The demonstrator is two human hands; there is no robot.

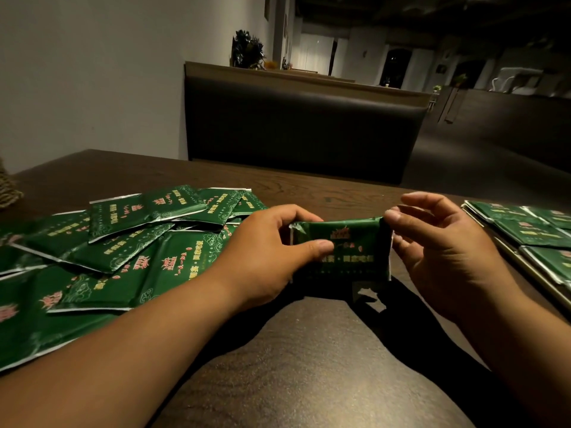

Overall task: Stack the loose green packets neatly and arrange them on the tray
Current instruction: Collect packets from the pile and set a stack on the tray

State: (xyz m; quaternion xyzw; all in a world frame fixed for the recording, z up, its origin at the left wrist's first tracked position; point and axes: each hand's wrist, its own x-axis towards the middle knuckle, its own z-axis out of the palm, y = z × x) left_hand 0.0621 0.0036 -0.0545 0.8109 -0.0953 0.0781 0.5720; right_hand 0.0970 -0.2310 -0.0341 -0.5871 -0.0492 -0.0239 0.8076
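Item under inspection: the held bundle of green packets. It is raised just off the surface, and I cannot tell whether its lower edge touches. Its long axis runs side to side between my hands, and its printed face points toward me.

My left hand grips the bundle's left end, thumb on the face and fingers curled over the top edge. My right hand pinches its upper right corner. The number of packets in the bundle cannot be read.

The loose pile lies left of the bundle, just past my left hand, its packets overlapping at mixed angles. The tray lies right of the bundle, beyond my right hand, with placed packets lying flat on it.

Assessment: the bundle is being squared. The coming move runs rightward to the tray, and my right hand is the nearer one.
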